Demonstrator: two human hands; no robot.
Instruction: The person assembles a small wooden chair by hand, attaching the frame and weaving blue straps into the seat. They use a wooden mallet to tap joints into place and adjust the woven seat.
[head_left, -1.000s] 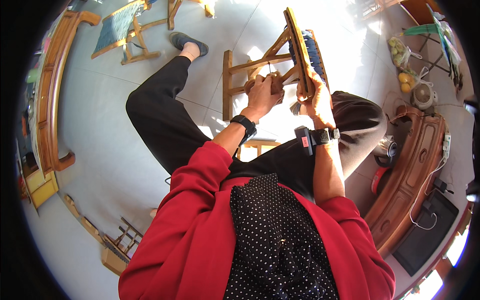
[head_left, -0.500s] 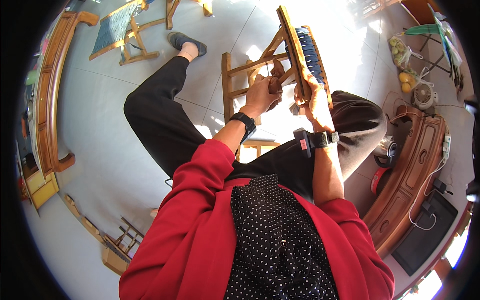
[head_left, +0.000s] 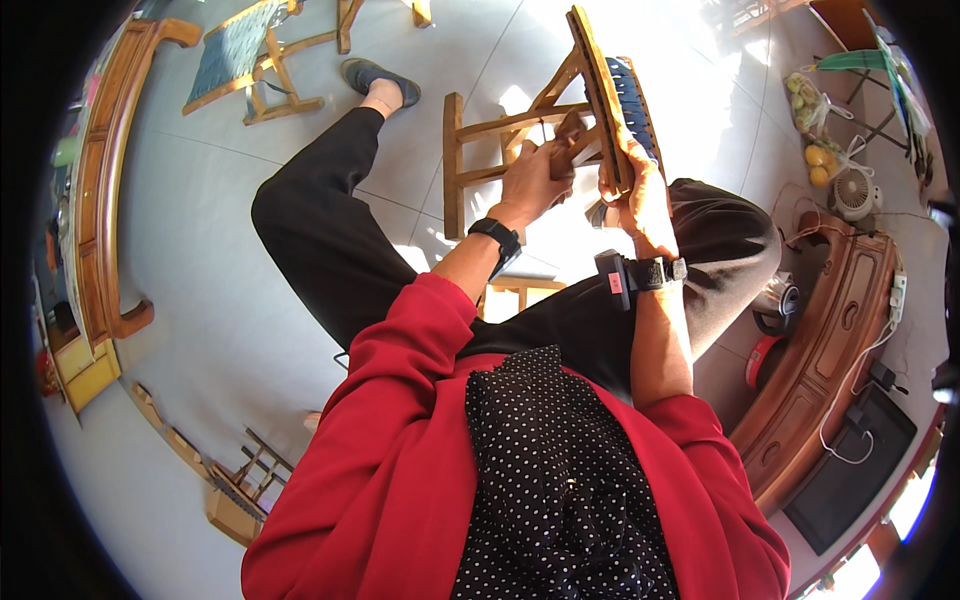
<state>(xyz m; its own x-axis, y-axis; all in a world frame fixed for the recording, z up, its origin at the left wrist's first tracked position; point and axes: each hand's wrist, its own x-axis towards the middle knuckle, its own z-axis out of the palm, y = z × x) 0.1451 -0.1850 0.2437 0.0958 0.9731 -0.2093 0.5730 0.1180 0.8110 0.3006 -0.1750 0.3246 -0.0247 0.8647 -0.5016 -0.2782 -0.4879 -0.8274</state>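
A wooden folding stool [head_left: 455, 165] with a dark blue woven seat [head_left: 630, 100] stands tilted between my knees. My right hand [head_left: 645, 195] is closed around the near end of its seat rail, thumb lying along the wood. To the left of that rail, my left hand [head_left: 535, 185] is closed at the stool's inner bars, its fingertips deep in shadow. One bar appears to run into its grip; whether it pinches anything smaller there is hidden. A black watch sits on my left wrist, and a band with a dark box on my right.
Another blue-woven stool [head_left: 235, 60] stands at the far left, near a long carved wooden piece of furniture [head_left: 95, 200]. On the right are a wooden cabinet [head_left: 820, 350], a small fan [head_left: 852, 192], a kettle [head_left: 778, 297], bags of fruit [head_left: 822, 160] and loose cables.
The stool's seat rail and both hands have shifted slightly to the right. My left hand has turned a little against the bars. Both hands keep their hold.
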